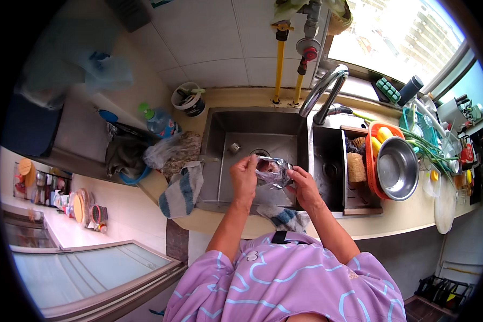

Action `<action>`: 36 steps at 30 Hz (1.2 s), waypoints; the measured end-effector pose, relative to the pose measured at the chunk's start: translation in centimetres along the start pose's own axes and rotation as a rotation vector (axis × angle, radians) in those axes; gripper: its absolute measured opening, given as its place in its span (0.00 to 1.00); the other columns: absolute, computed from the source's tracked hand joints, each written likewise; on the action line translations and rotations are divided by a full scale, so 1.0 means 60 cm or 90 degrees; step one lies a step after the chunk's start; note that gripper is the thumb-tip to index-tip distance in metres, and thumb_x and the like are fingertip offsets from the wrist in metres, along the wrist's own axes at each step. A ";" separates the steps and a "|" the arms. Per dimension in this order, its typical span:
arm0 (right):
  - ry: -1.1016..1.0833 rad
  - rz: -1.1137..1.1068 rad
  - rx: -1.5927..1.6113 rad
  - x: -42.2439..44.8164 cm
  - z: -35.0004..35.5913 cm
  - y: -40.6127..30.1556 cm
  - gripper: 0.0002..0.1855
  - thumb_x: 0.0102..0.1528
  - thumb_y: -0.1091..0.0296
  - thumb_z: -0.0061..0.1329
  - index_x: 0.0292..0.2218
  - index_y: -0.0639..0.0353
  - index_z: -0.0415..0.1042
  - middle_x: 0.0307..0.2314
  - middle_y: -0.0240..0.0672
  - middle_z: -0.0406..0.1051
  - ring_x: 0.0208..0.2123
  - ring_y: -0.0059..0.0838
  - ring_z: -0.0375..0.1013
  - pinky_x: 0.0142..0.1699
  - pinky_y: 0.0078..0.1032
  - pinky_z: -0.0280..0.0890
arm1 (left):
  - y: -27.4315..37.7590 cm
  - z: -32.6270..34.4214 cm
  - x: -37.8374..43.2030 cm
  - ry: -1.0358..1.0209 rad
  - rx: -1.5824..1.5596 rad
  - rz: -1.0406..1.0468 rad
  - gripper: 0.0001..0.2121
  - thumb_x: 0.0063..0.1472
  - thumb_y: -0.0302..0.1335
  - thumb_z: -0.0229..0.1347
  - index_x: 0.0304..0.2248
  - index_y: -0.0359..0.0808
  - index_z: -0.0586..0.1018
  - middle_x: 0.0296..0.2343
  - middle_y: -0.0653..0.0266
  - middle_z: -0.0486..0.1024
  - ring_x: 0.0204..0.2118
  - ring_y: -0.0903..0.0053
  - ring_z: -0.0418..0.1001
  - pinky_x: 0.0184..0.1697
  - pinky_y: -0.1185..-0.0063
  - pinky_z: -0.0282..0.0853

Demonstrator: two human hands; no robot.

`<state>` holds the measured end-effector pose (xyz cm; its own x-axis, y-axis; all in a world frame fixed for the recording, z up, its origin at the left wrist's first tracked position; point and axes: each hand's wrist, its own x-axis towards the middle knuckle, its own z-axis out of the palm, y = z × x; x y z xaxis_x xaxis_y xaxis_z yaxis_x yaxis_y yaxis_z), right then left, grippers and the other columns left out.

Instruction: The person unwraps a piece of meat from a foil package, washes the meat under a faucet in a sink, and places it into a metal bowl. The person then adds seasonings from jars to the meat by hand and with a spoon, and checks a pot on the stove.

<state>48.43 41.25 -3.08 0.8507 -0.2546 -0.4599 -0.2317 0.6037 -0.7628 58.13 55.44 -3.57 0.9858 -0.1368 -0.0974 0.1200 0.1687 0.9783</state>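
A crumpled piece of aluminium foil (281,181) is held up between my hands over the large basin of the steel sink (241,153). Inside its opened top shows something reddish-brown that I cannot identify. My left hand (244,177) pinches the foil's left edge between thumb and fingers. On the opposite side, my right hand (304,186) grips the right end. The foil and hands partly cover the sink drain. A small metal piece (234,147) lies on the basin floor, and a checked cloth (283,217) hangs at the sink's front edge.
The chrome faucet (328,92) arches behind the sink's divider. Right of it, an orange basket (374,161) with yellow produce, a steel bowl (397,168) and a loofah sponge (356,167) stand over the smaller basin. Left are a striped cloth (182,191) and a detergent bottle (159,120).
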 end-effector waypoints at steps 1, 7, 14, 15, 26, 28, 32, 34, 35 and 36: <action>0.003 -0.001 0.004 0.001 0.004 -0.001 0.14 0.50 0.61 0.53 0.36 0.56 0.69 0.29 0.25 0.66 0.32 0.17 0.65 0.35 0.18 0.59 | -0.004 0.003 -0.004 -0.004 0.002 -0.001 0.11 0.60 0.29 0.52 0.29 0.26 0.78 0.23 0.71 0.73 0.25 0.89 0.66 0.28 0.85 0.63; 0.042 -0.276 -0.229 0.056 -0.008 0.033 0.08 0.52 0.73 0.50 0.36 0.61 0.71 0.24 0.21 0.67 0.25 0.12 0.62 0.30 0.11 0.57 | -0.065 -0.020 -0.026 0.054 0.026 -0.035 0.08 0.59 0.25 0.52 0.29 0.28 0.78 0.22 0.72 0.73 0.24 0.90 0.64 0.27 0.86 0.61; -0.015 -0.143 -0.165 0.080 -0.039 0.064 0.06 0.55 0.74 0.45 0.35 0.62 0.72 0.19 0.19 0.64 0.22 0.09 0.59 0.27 0.11 0.53 | -0.129 -0.073 -0.072 -0.006 0.202 -0.123 0.03 0.55 0.20 0.52 0.30 0.29 0.75 0.23 0.70 0.73 0.24 0.89 0.67 0.27 0.87 0.64; -0.033 -0.133 -0.182 0.081 -0.040 0.063 0.06 0.55 0.74 0.45 0.35 0.62 0.72 0.19 0.18 0.64 0.21 0.09 0.58 0.27 0.10 0.53 | -0.126 -0.072 -0.079 -0.037 0.274 -0.135 0.04 0.53 0.20 0.54 0.30 0.29 0.75 0.23 0.70 0.73 0.25 0.88 0.68 0.28 0.86 0.65; -0.135 -0.109 -0.246 0.070 -0.037 0.094 0.07 0.51 0.75 0.44 0.34 0.66 0.68 0.23 0.27 0.67 0.25 0.14 0.62 0.29 0.17 0.59 | -0.066 -0.020 -0.029 -0.288 0.576 0.210 0.21 0.46 0.23 0.53 0.43 0.37 0.70 0.38 0.53 0.72 0.39 0.59 0.71 0.40 0.68 0.68; -0.100 -0.106 -0.276 0.069 -0.042 0.104 0.08 0.50 0.75 0.45 0.35 0.66 0.67 0.24 0.28 0.67 0.25 0.15 0.63 0.29 0.17 0.59 | -0.051 -0.011 -0.030 -0.351 0.697 0.122 0.20 0.46 0.24 0.53 0.42 0.40 0.72 0.37 0.54 0.72 0.38 0.59 0.71 0.40 0.67 0.68; -0.051 -0.112 -0.341 0.061 -0.046 0.106 0.10 0.49 0.75 0.47 0.35 0.66 0.65 0.24 0.31 0.67 0.26 0.17 0.64 0.31 0.17 0.60 | -0.061 -0.019 -0.013 -0.399 0.607 0.161 0.18 0.45 0.25 0.54 0.39 0.38 0.74 0.36 0.56 0.72 0.38 0.59 0.71 0.40 0.69 0.68; -0.041 -0.140 -0.316 0.061 -0.049 0.101 0.10 0.48 0.76 0.47 0.34 0.66 0.65 0.24 0.31 0.67 0.26 0.17 0.65 0.31 0.17 0.61 | -0.062 -0.026 0.004 -0.490 0.682 0.134 0.16 0.43 0.28 0.55 0.35 0.36 0.76 0.36 0.57 0.71 0.39 0.61 0.71 0.40 0.72 0.68; -0.039 -0.140 -0.317 0.061 -0.053 0.097 0.10 0.48 0.76 0.47 0.34 0.66 0.65 0.24 0.31 0.67 0.26 0.17 0.65 0.31 0.17 0.61 | -0.074 -0.032 0.010 -0.491 0.680 0.134 0.16 0.43 0.28 0.55 0.35 0.36 0.76 0.36 0.57 0.71 0.39 0.61 0.71 0.40 0.72 0.68; -0.062 -0.098 -0.257 0.061 -0.058 0.092 0.11 0.48 0.78 0.46 0.35 0.65 0.64 0.25 0.30 0.67 0.27 0.17 0.66 0.33 0.16 0.61 | -0.082 -0.039 0.016 -0.513 0.627 0.104 0.16 0.42 0.29 0.56 0.34 0.35 0.76 0.38 0.58 0.71 0.40 0.63 0.71 0.40 0.74 0.68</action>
<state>48.64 41.00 -10.56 0.9258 -0.2342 -0.2969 -0.2483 0.2157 -0.9444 58.76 56.75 -8.93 0.5898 -0.7906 -0.1648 -0.4718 -0.5029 0.7242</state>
